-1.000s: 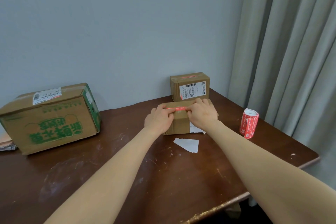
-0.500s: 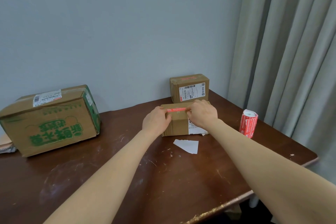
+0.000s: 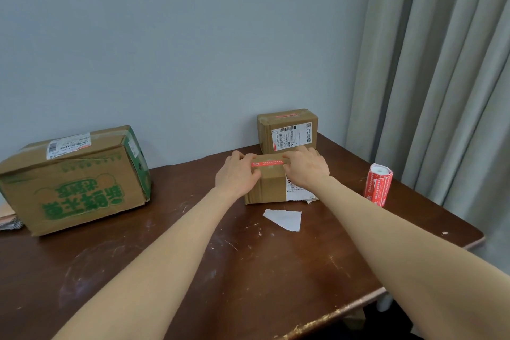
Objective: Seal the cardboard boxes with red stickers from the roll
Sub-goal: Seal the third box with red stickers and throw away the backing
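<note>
A small cardboard box stands mid-table with a red sticker lying along its top. My left hand grips the box's left end, thumb by the sticker's left end. My right hand lies over the right part of the top, its fingers pressing the sticker's right end. The roll of red stickers stands upright to the right, apart from both hands. A second small box sits behind, against the wall, with a red sticker on its top. A large box with green print sits at the left.
A white scrap of backing paper lies on the brown table just in front of the small box. Grey curtains hang at the right past the table edge. Some papers poke out at the far left.
Both hands stay on the small box and its sticker, with only slight finger shifts. The view has moved a little.
</note>
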Demonstrator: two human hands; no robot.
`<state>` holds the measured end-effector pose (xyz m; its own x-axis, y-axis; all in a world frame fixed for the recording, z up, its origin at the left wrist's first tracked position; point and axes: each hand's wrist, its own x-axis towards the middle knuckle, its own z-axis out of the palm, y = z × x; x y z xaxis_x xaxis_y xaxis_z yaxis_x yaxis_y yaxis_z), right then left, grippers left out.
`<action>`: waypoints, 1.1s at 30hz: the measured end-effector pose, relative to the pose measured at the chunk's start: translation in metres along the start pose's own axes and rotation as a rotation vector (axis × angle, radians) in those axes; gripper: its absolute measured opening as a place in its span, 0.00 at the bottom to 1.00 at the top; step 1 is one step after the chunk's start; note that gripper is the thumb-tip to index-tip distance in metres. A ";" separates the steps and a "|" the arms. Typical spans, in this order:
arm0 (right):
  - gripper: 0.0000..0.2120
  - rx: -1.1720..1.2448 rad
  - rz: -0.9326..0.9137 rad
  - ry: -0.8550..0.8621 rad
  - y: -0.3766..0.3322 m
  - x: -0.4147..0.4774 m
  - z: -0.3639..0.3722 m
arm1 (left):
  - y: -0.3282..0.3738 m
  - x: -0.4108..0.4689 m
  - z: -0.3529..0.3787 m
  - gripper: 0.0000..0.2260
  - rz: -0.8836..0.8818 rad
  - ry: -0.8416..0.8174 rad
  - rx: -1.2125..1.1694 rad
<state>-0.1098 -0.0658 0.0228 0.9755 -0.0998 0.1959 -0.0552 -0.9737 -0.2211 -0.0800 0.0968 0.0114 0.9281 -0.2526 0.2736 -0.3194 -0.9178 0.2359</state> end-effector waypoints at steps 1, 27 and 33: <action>0.19 -0.015 -0.004 -0.009 -0.001 0.001 0.001 | 0.000 0.001 0.000 0.20 0.004 -0.008 0.012; 0.19 -0.025 -0.044 0.071 0.000 -0.006 0.007 | -0.001 -0.006 0.004 0.18 0.097 0.011 0.088; 0.18 -0.025 -0.041 0.031 0.000 -0.007 0.005 | -0.002 -0.006 0.007 0.17 0.061 -0.039 0.007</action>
<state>-0.1157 -0.0645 0.0161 0.9701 -0.0654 0.2337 -0.0209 -0.9820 -0.1879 -0.0835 0.0976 0.0033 0.9139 -0.3195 0.2502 -0.3740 -0.9025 0.2135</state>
